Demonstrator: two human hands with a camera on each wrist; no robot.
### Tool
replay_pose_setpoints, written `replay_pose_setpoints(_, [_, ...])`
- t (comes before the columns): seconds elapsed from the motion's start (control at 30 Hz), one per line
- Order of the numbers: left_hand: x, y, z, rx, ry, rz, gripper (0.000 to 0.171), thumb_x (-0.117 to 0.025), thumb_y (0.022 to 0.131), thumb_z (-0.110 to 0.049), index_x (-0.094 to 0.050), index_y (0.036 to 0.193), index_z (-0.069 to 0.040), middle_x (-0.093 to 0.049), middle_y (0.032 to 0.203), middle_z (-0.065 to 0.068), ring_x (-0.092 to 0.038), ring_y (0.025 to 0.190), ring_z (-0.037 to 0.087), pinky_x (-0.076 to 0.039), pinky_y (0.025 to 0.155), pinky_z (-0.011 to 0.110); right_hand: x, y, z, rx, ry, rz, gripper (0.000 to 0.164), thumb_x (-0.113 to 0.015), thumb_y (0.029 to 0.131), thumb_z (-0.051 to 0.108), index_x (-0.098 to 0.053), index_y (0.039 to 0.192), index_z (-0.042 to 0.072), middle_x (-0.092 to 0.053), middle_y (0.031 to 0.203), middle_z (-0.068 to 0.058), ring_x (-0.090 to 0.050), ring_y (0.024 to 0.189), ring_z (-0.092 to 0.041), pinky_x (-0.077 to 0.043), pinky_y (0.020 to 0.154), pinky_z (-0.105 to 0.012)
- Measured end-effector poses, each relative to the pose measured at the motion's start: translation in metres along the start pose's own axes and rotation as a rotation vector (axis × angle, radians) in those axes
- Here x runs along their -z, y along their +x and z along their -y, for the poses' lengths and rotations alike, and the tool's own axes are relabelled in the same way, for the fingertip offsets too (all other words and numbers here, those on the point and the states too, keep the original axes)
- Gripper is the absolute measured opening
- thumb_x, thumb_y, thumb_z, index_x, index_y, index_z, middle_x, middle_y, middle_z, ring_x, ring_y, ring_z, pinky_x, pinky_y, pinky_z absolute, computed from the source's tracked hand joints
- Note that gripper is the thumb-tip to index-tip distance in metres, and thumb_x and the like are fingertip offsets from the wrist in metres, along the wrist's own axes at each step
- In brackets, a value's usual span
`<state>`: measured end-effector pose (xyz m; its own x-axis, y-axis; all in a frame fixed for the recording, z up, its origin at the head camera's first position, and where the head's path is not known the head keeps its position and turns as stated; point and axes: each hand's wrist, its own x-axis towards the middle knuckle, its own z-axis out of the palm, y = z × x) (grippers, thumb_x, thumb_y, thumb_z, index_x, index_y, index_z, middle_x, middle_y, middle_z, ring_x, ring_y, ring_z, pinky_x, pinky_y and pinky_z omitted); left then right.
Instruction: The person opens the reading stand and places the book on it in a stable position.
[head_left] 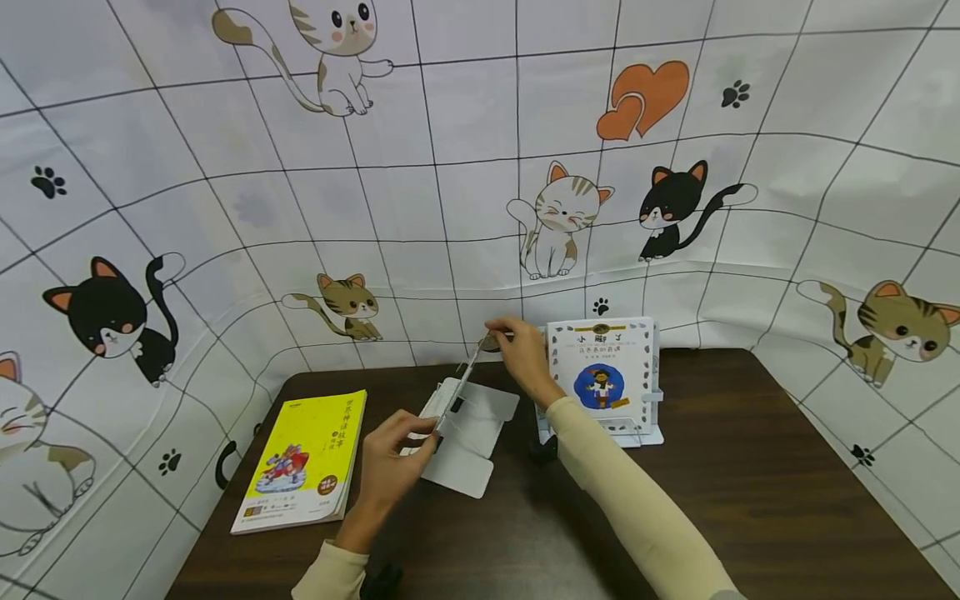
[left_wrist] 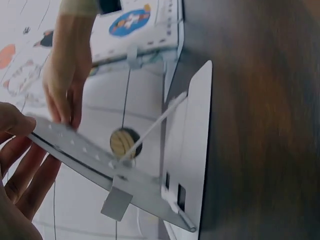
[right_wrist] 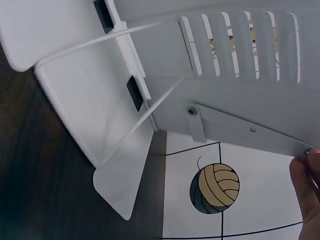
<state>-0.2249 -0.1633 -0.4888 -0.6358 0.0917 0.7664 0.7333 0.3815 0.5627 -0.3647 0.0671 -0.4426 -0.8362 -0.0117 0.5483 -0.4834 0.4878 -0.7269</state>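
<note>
A white folding book stand [head_left: 472,421] is on the dark table, its base plate [right_wrist: 85,105] lying flat and its slotted back panel [right_wrist: 240,105] raised at an angle. A thin wire brace [left_wrist: 155,127] joins the two. My left hand [head_left: 393,458] pinches the panel's near edge between thumb and fingers. At the far edge my right hand [head_left: 528,362] pinches the panel with its fingertips. In the right wrist view, a narrow hinged strip [right_wrist: 250,127] runs along the panel's side, and a small tab [left_wrist: 117,204] juts from the panel in the left wrist view.
To the left lies a thick yellow book [head_left: 307,458]. On the right, a white book [head_left: 600,375] with a blue oval picture leans upright on another white stand [head_left: 655,417]. Behind the table [head_left: 750,475] hangs a wall covering [head_left: 465,200] with cartoon cats.
</note>
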Motion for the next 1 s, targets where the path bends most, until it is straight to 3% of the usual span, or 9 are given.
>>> replay_pose_setpoints(0.2, [-0.022,-0.002,-0.011,-0.102,-0.007,-0.001,0.030,-0.084,0.077,0.016,-0.082,0.103,0.000,-0.072,0.090,0.009,-0.076,0.075,0.025,-0.064,0.063,0.027,-0.008,0.011,0.006,-0.009,0.043,0.069,0.020,-0.064,0.104,-0.001,-0.080,0.115,0.002,-0.081,0.114,-0.016,-0.078,0.102,-0.029,-0.063,0.081,-0.039])
replay_pose_setpoints(0.4, [-0.044,-0.003,-0.024,-0.148,-0.026,-0.028,0.027,-0.086,0.076,0.016,-0.081,0.099,0.004,-0.070,0.086,0.010,-0.074,0.071,0.023,-0.062,0.062,0.023,-0.018,0.017,0.013,0.003,0.015,0.143,0.023,-0.060,0.106,0.000,-0.081,0.115,0.004,-0.081,0.113,-0.014,-0.078,0.100,-0.028,-0.059,0.076,-0.034])
replay_pose_setpoints(0.67, [-0.062,-0.004,-0.034,-0.161,0.042,-0.062,0.029,-0.092,0.076,0.007,-0.083,0.103,-0.002,-0.070,0.084,0.005,-0.071,0.071,0.017,-0.059,0.065,0.023,-0.029,0.021,0.020,0.070,0.030,0.232,0.025,-0.059,0.106,-0.002,-0.081,0.115,0.002,-0.081,0.116,-0.014,-0.076,0.102,-0.028,-0.059,0.082,-0.037])
replay_pose_setpoints(0.87, [-0.066,-0.005,-0.032,-0.136,0.056,-0.071,0.030,-0.092,0.076,0.005,-0.083,0.104,-0.004,-0.070,0.086,0.004,-0.072,0.072,0.016,-0.058,0.070,0.018,-0.031,0.021,0.020,0.056,0.056,0.224,0.024,-0.059,0.106,-0.002,-0.080,0.115,0.001,-0.080,0.118,-0.014,-0.076,0.113,-0.030,-0.061,0.098,-0.043])
replay_pose_setpoints(1.0, [-0.067,-0.006,-0.030,-0.131,0.079,-0.052,0.031,-0.092,0.078,0.002,-0.083,0.107,-0.005,-0.070,0.088,0.004,-0.071,0.075,0.017,-0.058,0.067,0.024,-0.030,0.021,0.019,0.051,0.038,0.230,0.024,-0.059,0.106,-0.001,-0.080,0.116,0.001,-0.080,0.118,-0.015,-0.076,0.112,-0.030,-0.062,0.096,-0.042])
